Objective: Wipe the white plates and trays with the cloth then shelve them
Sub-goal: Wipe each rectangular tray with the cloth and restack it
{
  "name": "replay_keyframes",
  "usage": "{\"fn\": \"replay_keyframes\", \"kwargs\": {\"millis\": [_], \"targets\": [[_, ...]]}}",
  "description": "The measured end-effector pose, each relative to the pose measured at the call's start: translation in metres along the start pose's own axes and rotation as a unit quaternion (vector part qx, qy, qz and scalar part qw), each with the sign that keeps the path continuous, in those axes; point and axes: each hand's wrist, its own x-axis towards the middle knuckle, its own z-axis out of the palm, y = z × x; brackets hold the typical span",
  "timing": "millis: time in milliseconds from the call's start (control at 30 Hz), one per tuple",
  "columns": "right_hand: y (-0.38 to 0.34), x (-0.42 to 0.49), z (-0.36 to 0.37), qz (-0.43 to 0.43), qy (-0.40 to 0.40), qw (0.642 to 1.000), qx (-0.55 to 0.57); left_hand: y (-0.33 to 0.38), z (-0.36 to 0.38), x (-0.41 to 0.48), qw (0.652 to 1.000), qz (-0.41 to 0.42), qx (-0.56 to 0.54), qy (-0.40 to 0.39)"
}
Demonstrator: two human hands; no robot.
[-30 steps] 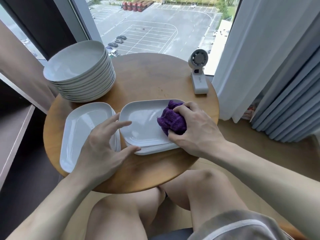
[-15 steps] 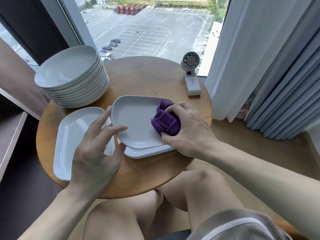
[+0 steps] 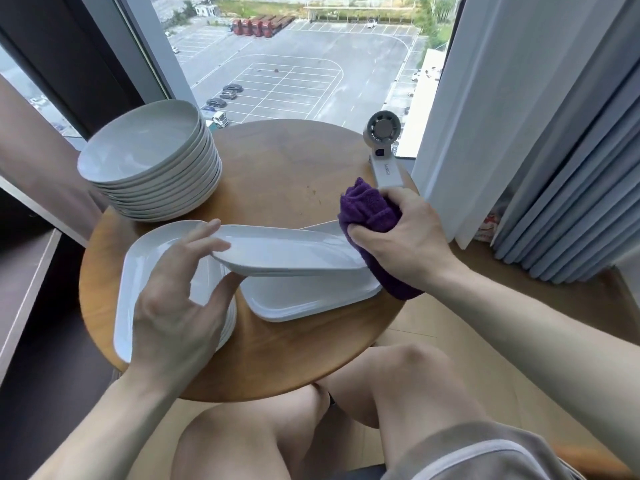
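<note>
Wiping step, over the table (image 3: 294, 161): the left hand (image 3: 173, 306) pinches the raised tray (image 3: 284, 251) at its 9 o'clock end. The right hand (image 3: 405, 237), grip bunching the cloth (image 3: 367, 206), presses at 3 o'clock. Next, its underside likely needs wiping.

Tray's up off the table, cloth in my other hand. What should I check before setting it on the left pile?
1. Left hand on raised tray: ok, fingers over the rim, thumb beneath.
2. Right hand grips purple cloth: ok, at the tray's right end.
3. Raised tray clear of lower tray: left end ok, right end cannot tell.
4. Left pile top bare: ok.
5. Tray's underside wiped: cannot tell.
</note>
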Motion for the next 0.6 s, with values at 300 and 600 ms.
{"fn": "replay_keyframes", "kwargs": {"millis": [300,600], "targets": [[0.001,0.009,-0.003,0.082,0.047,0.991,0.098,0.009,-0.008,0.000,0.984,-0.134,-0.115,0.017],[0.001,0.012,-0.003,0.126,0.060,0.975,0.174,0.011,-0.008,0.003,0.953,-0.191,-0.236,0.012]]}}
